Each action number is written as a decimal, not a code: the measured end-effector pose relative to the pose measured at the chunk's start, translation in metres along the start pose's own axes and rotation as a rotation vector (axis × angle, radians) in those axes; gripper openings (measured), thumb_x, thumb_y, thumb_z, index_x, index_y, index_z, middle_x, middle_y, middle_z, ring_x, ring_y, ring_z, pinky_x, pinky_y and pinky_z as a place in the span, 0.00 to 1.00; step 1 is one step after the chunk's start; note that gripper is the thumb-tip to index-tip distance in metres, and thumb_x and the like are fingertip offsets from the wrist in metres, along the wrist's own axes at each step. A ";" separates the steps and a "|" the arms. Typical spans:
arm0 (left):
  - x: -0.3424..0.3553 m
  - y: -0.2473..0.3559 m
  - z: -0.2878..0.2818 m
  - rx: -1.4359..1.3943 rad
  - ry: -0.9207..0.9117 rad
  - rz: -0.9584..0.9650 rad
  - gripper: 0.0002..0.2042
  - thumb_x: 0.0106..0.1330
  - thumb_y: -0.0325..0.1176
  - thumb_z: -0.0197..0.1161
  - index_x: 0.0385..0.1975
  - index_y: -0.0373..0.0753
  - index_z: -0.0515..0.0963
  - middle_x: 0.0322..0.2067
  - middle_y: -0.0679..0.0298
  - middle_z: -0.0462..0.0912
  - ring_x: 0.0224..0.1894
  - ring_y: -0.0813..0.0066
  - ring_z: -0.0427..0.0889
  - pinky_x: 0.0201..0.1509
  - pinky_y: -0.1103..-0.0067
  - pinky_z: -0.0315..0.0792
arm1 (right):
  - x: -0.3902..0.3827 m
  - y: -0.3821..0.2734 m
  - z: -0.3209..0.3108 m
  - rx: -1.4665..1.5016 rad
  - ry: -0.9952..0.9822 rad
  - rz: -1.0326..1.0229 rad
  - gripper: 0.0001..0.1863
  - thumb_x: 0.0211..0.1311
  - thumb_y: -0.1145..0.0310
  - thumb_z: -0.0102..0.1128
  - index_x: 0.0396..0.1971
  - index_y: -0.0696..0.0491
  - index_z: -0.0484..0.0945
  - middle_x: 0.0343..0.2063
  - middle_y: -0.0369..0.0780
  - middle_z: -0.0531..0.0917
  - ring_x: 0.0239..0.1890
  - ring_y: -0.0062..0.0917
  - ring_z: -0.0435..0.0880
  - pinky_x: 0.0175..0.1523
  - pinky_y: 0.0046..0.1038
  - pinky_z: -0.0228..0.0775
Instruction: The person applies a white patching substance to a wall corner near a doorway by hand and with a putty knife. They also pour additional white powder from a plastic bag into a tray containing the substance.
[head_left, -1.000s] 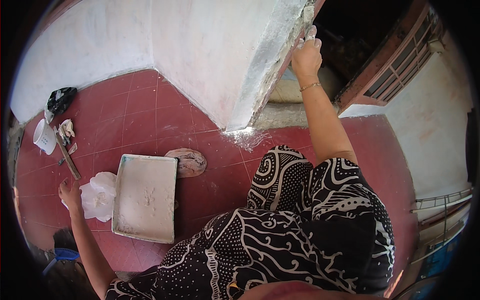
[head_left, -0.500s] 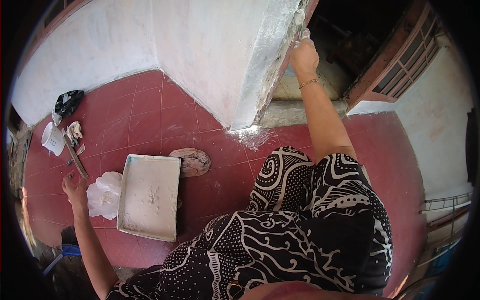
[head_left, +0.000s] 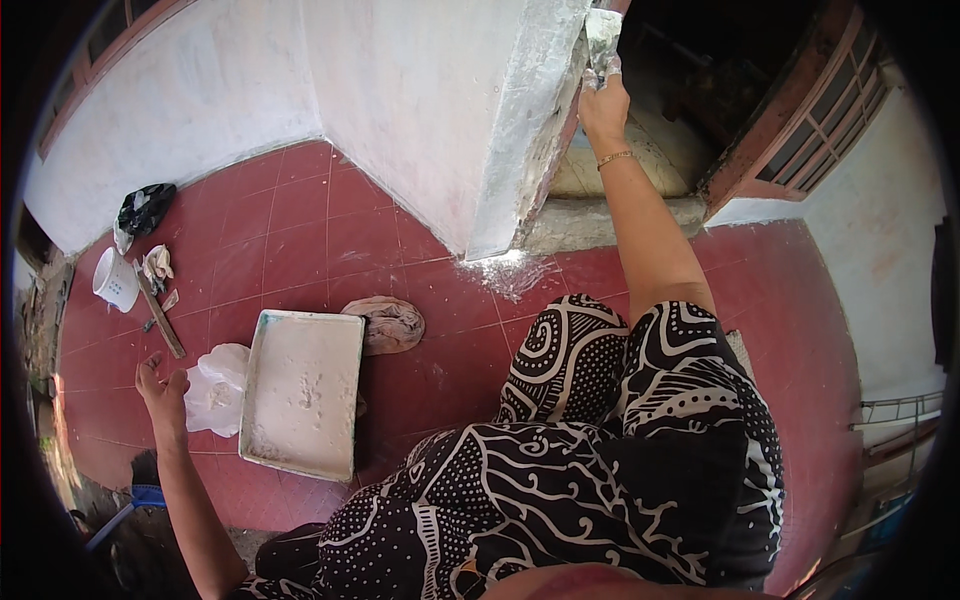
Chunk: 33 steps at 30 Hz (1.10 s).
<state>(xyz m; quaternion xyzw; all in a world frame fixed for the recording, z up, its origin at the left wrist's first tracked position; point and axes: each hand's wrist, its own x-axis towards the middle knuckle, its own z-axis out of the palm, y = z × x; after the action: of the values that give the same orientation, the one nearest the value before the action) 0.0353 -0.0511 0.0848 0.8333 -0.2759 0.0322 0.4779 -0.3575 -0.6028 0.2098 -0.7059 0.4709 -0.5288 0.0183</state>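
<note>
My right hand (head_left: 606, 105) reaches up to the doorway edge, its whitened fingers closed around a putty knife (head_left: 602, 33). The blade is coated with pale paste and points upward beside the rough, white-smeared wall corner (head_left: 535, 110). Over the floor at the left, my left hand (head_left: 162, 395) is raised with its fingers apart and nothing in it. A rectangular tray (head_left: 248, 388) of off-white paste sits on the floor between that hand and my knees. Next to the tray lies a translucent plastic bag (head_left: 217, 385).
A crumpled cloth (head_left: 395, 325) lies at the tray's far right corner. Farther left are a white bucket (head_left: 116, 280), a wooden stick (head_left: 163, 322) and a black plastic bag (head_left: 147, 208). White powder (head_left: 512, 272) is scattered at the wall's foot, near the raised door sill (head_left: 610, 222).
The putty knife has turned, so its paste-coated blade now shows above my right hand, off the wall edge. My left hand looks slightly lower and farther right, still empty.
</note>
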 end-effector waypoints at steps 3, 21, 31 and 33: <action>-0.018 0.013 -0.001 -0.027 0.047 -0.097 0.22 0.48 0.26 0.56 0.45 0.28 0.64 0.49 0.50 0.58 0.38 0.68 0.71 0.32 0.82 0.73 | -0.041 0.002 0.006 -0.104 0.013 -0.007 0.31 0.51 0.71 0.51 0.58 0.57 0.57 0.35 0.55 0.76 0.39 0.46 0.76 0.45 0.39 0.67; -0.027 -0.012 0.007 -0.014 -0.059 -0.141 0.23 0.50 0.27 0.56 0.48 0.28 0.62 0.48 0.52 0.57 0.35 0.66 0.73 0.32 0.78 0.75 | -0.027 -0.020 0.030 -0.155 0.027 -0.084 0.12 0.45 0.78 0.49 0.34 0.65 0.69 0.43 0.58 0.65 0.41 0.52 0.71 0.47 0.41 0.65; -0.033 -0.007 0.009 -0.053 -0.130 -0.234 0.23 0.52 0.27 0.55 0.49 0.29 0.62 0.49 0.55 0.57 0.45 0.65 0.69 0.39 0.76 0.75 | -0.109 0.038 0.022 0.007 -0.178 -0.135 0.15 0.44 0.80 0.49 0.37 0.65 0.69 0.39 0.57 0.69 0.42 0.50 0.71 0.48 0.40 0.64; -0.041 -0.010 -0.001 -0.040 -0.066 -0.204 0.23 0.51 0.28 0.55 0.48 0.27 0.62 0.48 0.52 0.57 0.35 0.66 0.74 0.34 0.78 0.74 | -0.096 0.017 0.015 0.098 -0.102 -0.193 0.15 0.43 0.80 0.50 0.36 0.65 0.69 0.39 0.56 0.70 0.41 0.50 0.71 0.47 0.39 0.64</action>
<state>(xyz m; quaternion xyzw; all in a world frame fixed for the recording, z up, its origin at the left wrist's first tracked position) 0.0058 -0.0295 0.0647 0.8481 -0.2058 -0.0498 0.4857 -0.3570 -0.5533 0.1242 -0.7722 0.3729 -0.5139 0.0256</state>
